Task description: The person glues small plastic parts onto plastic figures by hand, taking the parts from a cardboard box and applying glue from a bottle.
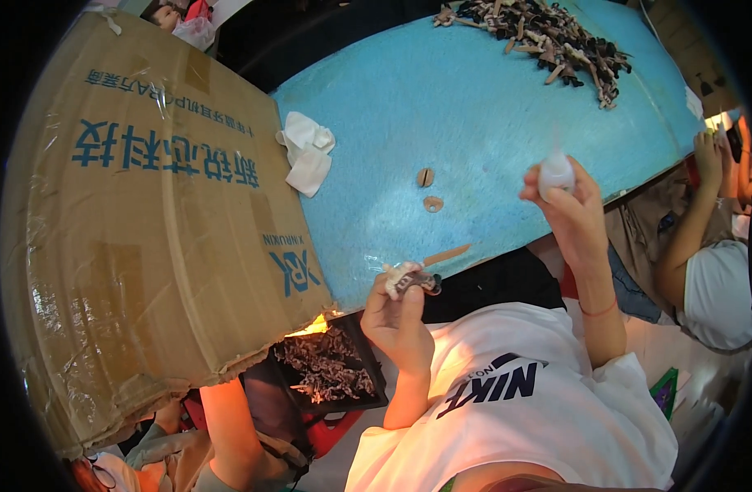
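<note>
Left hand (399, 316) pinches a small dark-and-cream piece (410, 281) between thumb and fingertips, held at the near edge of the blue table (474, 123). Right hand (574, 215) is clenched round a small white squeeze bottle (555, 173), raised near the table's right near edge. Judged light, small and fiddly; best gripped by its sides. The bottle looks soft-walled.

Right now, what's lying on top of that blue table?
On the blue table: a crumpled white cloth, two small tan pieces, a thin tan strip and a far pile of dark and tan parts. The cardboard box hides its left end.
</note>
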